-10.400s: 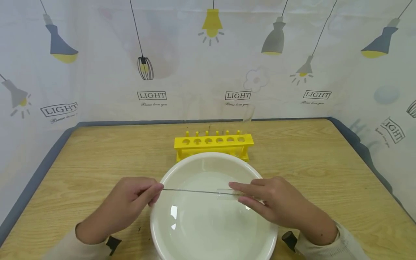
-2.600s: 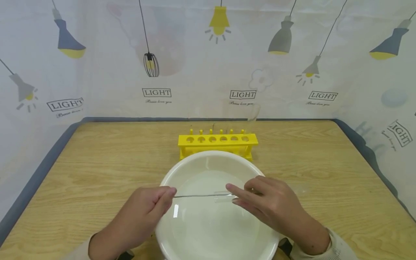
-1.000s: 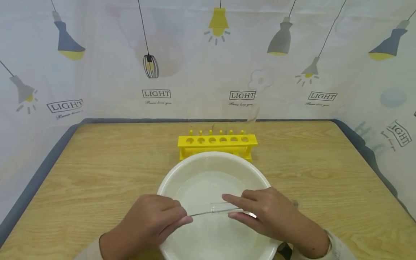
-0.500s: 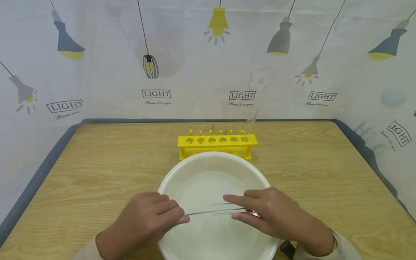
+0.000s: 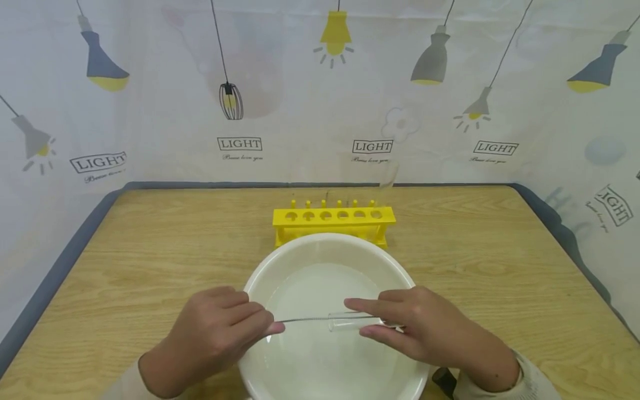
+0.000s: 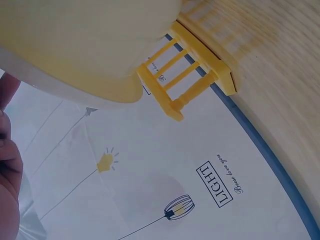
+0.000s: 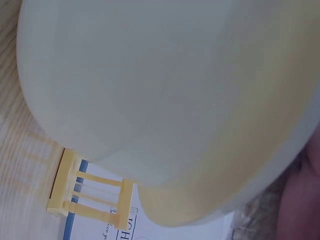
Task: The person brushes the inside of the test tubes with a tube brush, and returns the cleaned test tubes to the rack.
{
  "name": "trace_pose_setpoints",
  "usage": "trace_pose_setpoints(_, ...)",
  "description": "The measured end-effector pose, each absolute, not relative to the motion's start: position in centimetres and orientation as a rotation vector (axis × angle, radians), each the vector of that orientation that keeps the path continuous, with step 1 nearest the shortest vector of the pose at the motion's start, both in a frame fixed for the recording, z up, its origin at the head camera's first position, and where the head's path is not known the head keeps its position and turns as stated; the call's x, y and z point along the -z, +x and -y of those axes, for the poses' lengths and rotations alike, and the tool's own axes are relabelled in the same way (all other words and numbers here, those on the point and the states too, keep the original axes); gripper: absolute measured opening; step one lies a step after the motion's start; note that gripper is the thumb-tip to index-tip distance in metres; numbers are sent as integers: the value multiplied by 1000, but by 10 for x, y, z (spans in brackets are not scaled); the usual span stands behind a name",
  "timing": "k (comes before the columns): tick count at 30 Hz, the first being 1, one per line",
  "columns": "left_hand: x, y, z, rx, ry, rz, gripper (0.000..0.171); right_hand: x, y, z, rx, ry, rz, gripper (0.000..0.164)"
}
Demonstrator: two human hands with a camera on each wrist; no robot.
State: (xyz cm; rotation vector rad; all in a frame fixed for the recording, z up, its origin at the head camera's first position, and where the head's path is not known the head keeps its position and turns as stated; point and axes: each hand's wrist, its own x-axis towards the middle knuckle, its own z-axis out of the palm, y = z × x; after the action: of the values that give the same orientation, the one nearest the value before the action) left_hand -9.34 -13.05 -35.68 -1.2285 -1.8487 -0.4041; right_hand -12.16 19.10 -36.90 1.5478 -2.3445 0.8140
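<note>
In the head view, my left hand (image 5: 215,330) grips the end of a thin twisted-wire test tube brush (image 5: 302,319). Its wire runs right, into the mouth of a clear glass test tube (image 5: 342,323) lying nearly level over the white basin. My right hand (image 5: 425,328) holds that tube between thumb and fingers, index finger stretched along its top; the tube's far end and the brush's tip are hidden behind the hand. The left wrist view catches only part of the left hand (image 6: 9,175) at its edge, and the right wrist view part of the right hand (image 7: 300,200).
The white basin (image 5: 280,262) holds water and stands on a wooden table (image 5: 150,250). Right behind it is a yellow test tube rack (image 5: 332,216), with a faint clear tube (image 5: 387,176) rising at its right end. A printed curtain (image 5: 300,100) encloses the table.
Over the last second my left hand has shifted left and slightly up, so more wire shows outside the tube. The right hand has stayed nearly in place. Earlier the wire also sat at varying depths.
</note>
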Motion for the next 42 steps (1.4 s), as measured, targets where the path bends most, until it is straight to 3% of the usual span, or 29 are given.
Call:
trace_pose_setpoints(12,358,-97,137,480,-1248,1869,39,368,-124,-194,-765,1531,2354,36)
trace_pose_setpoints(25,374,-100,148,930,-1246,2117,37,368,-127,-188,-569,1364,2143,36)
trace_pose_setpoints(32,370,-97,154,1236,-1173,2271,38,367,-128,-188,-525,1286,2101,34)
trace_pose_setpoints(42,362,-87,152,1513,-862,2498,42,368,-130,-184,-490,1225,2002,33)
